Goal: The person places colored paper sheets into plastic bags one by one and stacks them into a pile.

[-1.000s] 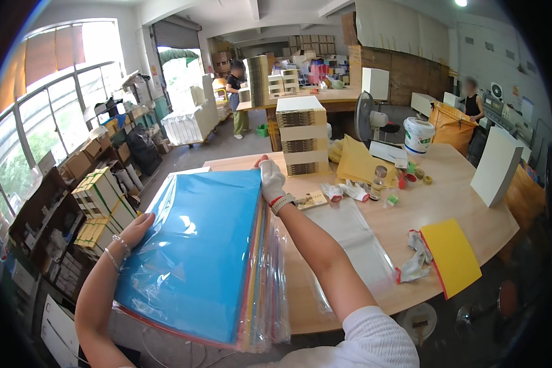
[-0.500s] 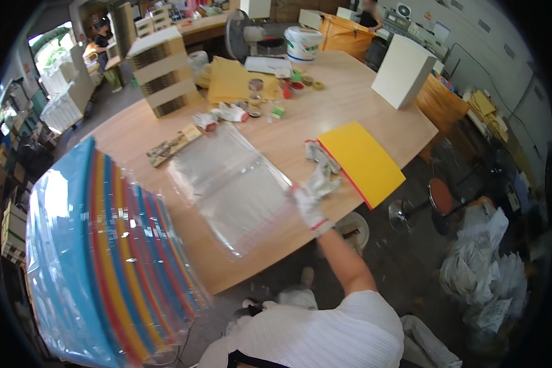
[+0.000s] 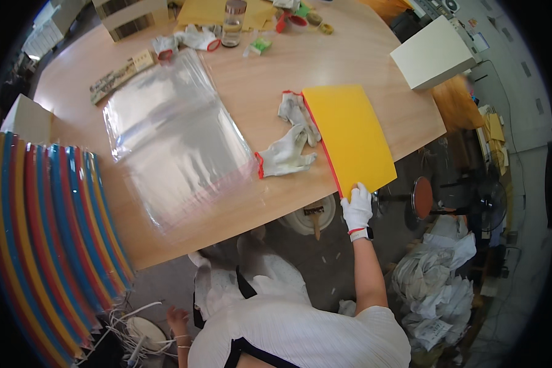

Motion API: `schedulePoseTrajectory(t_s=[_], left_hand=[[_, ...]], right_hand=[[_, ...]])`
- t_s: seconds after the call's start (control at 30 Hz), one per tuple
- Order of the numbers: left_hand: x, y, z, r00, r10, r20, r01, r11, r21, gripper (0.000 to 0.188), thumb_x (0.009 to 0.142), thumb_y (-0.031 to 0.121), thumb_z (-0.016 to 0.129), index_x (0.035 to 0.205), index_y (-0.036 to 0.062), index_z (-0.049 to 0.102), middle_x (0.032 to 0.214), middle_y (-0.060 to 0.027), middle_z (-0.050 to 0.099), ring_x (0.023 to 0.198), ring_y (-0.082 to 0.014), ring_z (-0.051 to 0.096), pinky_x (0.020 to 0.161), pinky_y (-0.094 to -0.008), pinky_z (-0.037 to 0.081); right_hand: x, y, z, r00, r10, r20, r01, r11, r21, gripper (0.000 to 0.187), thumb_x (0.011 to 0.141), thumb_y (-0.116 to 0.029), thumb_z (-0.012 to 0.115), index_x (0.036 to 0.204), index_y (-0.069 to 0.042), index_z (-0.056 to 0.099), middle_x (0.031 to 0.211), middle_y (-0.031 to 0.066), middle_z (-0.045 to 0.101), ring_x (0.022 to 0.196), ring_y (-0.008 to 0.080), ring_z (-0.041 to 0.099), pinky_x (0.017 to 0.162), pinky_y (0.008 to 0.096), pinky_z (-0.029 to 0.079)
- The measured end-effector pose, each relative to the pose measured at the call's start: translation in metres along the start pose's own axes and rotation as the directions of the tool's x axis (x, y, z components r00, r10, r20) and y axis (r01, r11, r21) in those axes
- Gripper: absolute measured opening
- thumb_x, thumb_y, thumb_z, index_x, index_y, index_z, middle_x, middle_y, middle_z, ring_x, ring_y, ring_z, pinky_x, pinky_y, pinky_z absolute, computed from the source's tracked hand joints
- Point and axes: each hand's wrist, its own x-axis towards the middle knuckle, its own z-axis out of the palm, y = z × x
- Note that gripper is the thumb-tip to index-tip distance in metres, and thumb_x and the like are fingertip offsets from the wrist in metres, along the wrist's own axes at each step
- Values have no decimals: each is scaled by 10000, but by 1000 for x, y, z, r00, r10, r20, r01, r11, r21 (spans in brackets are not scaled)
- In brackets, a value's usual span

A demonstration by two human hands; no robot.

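Red-edged yellow sheets (image 3: 350,132): 12 o'clock from nearer right hand (image 3: 357,208), long axis 11-to-5 o'clock. Right fingers bent over near edge, pinch unclear; left hand (image 3: 178,321), 8 o'clock, hold indiscernible.

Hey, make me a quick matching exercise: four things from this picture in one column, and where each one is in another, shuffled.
Things:
1. right hand
2. left hand
3. clear plastic bags
4. multicoloured stack

Places:
A. at the picture's left edge
B. touching the yellow sheet
C. flat on the table
D. low down, beside the white shirt

Pairs: 1-B, 2-D, 3-C, 4-A
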Motion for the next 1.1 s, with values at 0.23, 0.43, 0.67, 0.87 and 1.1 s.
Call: schedulePoseTrajectory(t_s=[0.23,0.43,0.67,0.87,1.1], left_hand=[[3,-24,42,938,213,272,-304,883,357,276,835,169,548,1064,15,524,813,-47,624,700,-129,598,569,-255,443],[23,-27,28,980,-103,170,71,980,184,248,794,131,549,1030,55,553,838,-35,622,706,-119,599,531,-210,419],[28,-17,7,969,-203,140,168,960,223,271,789,110,529,1057,72,542,872,-42,621,722,-129,602,533,-206,422],[28,-25,-3,949,-278,150,243,945,218,224,846,139,514,1059,73,532,901,-43,618,741,-127,600,550,-208,418],[24,-36,-9,950,-285,128,248,937,245,216,853,155,529,1057,83,534,892,-29,617,728,-119,596,552,-210,415]], right_hand=[[14,0,-1,999,-3,37,3,1000,19,295,675,-146,665,906,6,562,1172,163,504,1035,329,479,867,392,417],[17,-2,4,999,1,34,-2,1000,22,326,666,-153,676,908,31,559,1174,178,506,1030,334,480,873,389,407],[15,-7,7,998,-12,54,13,1000,-13,355,672,-172,678,919,51,556,1169,195,505,1037,338,476,885,385,394],[17,-6,3,995,-6,101,12,998,-59,378,680,-181,679,947,59,559,1168,194,505,1054,327,480,898,371,394],[17,-4,5,994,-48,94,56,995,-80,407,673,-184,686,985,47,564,1159,193,508,1042,328,484,886,380,399]])
